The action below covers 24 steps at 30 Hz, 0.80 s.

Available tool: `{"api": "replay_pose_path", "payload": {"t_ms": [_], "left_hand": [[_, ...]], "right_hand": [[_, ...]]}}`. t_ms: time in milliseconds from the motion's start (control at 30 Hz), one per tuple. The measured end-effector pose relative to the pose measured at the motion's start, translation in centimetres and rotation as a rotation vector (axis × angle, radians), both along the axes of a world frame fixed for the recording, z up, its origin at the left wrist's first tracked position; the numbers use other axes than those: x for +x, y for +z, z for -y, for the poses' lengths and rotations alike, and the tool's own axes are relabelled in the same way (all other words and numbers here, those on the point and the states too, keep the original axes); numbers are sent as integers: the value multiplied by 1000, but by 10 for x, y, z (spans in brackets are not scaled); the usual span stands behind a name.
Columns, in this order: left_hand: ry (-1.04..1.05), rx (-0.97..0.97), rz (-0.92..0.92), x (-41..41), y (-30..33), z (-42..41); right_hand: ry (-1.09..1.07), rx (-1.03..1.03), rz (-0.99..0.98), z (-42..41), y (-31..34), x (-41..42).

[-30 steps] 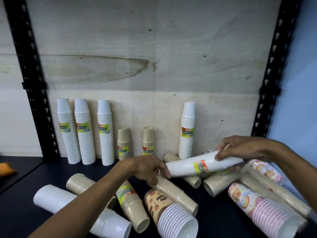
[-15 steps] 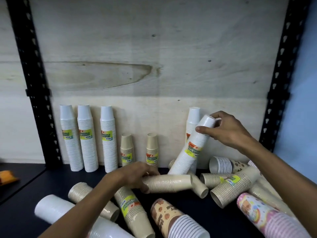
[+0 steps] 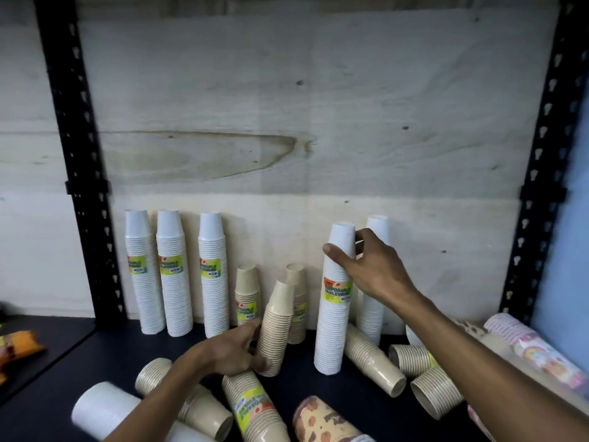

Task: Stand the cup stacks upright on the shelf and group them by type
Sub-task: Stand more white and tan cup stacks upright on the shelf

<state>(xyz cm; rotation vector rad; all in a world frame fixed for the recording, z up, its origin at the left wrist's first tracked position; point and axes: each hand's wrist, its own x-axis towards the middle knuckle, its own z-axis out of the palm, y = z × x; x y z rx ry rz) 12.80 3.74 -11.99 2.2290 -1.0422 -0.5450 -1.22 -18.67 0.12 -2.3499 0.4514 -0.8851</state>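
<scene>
My right hand (image 3: 371, 269) grips the top of a tall white cup stack (image 3: 333, 314) that stands upright on the dark shelf (image 3: 127, 349). My left hand (image 3: 229, 349) holds the base of a beige cup stack (image 3: 276, 327), upright and leaning slightly. Three white stacks (image 3: 173, 272) stand at the back left. Two short beige stacks (image 3: 246, 295) stand behind my left hand. Another white stack (image 3: 373, 301) stands behind my right hand.
Several stacks lie on their sides: beige ones (image 3: 373, 358) at the right, a labelled beige one (image 3: 255, 409) and a white one (image 3: 105, 409) in front, a brown printed one (image 3: 325, 422), pink printed ones (image 3: 535, 349) at the far right. Black uprights (image 3: 79, 161) frame the shelf.
My right hand swung the white stack from tilted to standing on the shelf. My left hand raised the beige stack from lying to nearly upright.
</scene>
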Motion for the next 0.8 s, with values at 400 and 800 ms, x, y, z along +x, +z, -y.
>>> {"api": "replay_pose_path", "payload": {"t_ms": [400,800], "left_hand": [[228,-170,203,-3,-10,13],[328,-285,252,-9,-10,15]], "right_hand": [[46,-18,-48,-11,-57,-1],[73,13,-295,-12,-108,-6]]}}
